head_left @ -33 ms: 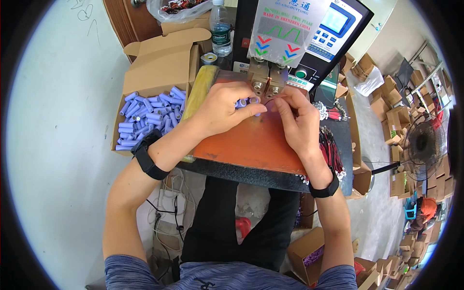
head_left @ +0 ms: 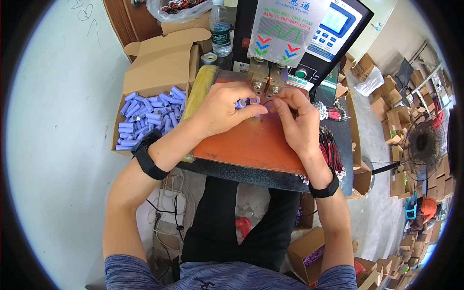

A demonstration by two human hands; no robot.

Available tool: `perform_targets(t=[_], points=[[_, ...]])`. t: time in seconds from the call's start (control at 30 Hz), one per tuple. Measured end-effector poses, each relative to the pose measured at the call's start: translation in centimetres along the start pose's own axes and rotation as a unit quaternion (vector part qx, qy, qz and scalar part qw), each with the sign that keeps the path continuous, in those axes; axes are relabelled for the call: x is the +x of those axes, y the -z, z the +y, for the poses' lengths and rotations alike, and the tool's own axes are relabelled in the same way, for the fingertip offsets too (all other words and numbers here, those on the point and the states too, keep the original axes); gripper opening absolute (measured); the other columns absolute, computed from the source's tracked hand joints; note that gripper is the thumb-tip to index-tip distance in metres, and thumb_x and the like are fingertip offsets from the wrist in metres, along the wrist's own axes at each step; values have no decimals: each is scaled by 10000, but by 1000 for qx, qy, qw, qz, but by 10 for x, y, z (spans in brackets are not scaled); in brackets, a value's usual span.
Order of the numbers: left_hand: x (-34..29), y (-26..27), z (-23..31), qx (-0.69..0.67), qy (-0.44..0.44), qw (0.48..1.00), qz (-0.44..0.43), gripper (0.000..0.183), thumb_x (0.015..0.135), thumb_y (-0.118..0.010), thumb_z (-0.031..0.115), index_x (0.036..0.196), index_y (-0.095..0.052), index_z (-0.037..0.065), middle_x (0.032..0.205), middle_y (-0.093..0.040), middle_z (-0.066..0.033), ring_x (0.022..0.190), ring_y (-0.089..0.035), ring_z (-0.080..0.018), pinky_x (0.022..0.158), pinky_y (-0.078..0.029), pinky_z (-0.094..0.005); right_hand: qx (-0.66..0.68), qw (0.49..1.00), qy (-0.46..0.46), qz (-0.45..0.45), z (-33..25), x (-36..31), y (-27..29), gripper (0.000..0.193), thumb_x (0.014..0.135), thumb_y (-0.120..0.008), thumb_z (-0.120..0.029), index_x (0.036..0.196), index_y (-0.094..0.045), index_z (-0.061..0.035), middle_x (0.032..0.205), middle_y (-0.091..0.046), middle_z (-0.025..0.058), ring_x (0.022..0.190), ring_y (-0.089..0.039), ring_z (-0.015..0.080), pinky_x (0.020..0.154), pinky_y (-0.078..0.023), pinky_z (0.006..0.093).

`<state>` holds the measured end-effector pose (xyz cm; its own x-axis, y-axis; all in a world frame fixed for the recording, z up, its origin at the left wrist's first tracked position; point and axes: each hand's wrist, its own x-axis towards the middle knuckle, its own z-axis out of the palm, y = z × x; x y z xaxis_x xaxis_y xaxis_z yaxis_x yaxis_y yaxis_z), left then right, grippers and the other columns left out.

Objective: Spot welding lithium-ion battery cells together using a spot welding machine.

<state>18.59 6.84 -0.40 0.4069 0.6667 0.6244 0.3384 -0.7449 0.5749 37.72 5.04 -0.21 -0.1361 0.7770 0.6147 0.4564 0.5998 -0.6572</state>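
Several purple cylindrical battery cells (head_left: 241, 103) are gripped in my left hand (head_left: 227, 107), close under the two metal electrodes (head_left: 267, 87) of a spot welder (head_left: 290, 29). Only the cells' ends show past the fingers. My right hand (head_left: 296, 113) is closed in a pinch just right of the cells. Between its fingertips is a thin dark wire (head_left: 269, 101), mostly hidden by the fingers. Both hands are above an orange mat (head_left: 251, 145) on the dark table.
An open cardboard box (head_left: 150, 79) of loose purple cells stands at the left, beside a yellow wrapped strip (head_left: 202, 89). Bundles of red and black wires (head_left: 331, 152) lie at the table's right edge. Behind stand a water bottle (head_left: 221, 34) and a small spool (head_left: 209, 58).
My left thumb and the right fingertips have shifted very slightly. Everything else looks the same.
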Motion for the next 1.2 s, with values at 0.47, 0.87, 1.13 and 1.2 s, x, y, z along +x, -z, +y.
perform_targets(t=[0.47, 0.87, 1.13, 1.2], points=[[-1, -3, -5, 23, -1, 998, -65, 258, 770, -715, 163, 966, -641, 12, 805, -638, -150, 714, -605, -306, 656, -473, -343, 51, 997, 51, 20, 7, 1, -4, 44, 797, -622, -27, 833, -600, -16, 760, -608, 84, 688, -588, 192, 627, -469, 287], [-1, 1, -4, 39, -10, 997, -68, 243, 793, -681, 163, 963, -624, -2, 817, -624, -183, 761, -597, -352, 676, -466, -378, 4, 999, 36, -16, 2, 1, -6, 60, 806, -634, -75, 827, -597, -32, 741, -607, 97, 650, -570, 245, 608, -454, 328], [0, -1, -3, -3, 5, 998, -56, 224, 781, -661, 160, 919, -606, -7, 834, -619, -193, 797, -585, -387, 678, -460, -418, -23, 999, 46, -17, 0, 3, -7, 72, 798, -634, -73, 789, -579, -29, 705, -596, 99, 625, -558, 268, 595, -434, 350], [1, -1, -3, -2, 12, 998, -61, 222, 781, -661, 161, 914, -608, -8, 826, -620, -192, 792, -583, -390, 677, -461, -418, -14, 999, 47, -14, 2, 3, -8, 75, 796, -637, -75, 787, -578, -29, 705, -596, 101, 624, -557, 270, 595, -433, 352]])
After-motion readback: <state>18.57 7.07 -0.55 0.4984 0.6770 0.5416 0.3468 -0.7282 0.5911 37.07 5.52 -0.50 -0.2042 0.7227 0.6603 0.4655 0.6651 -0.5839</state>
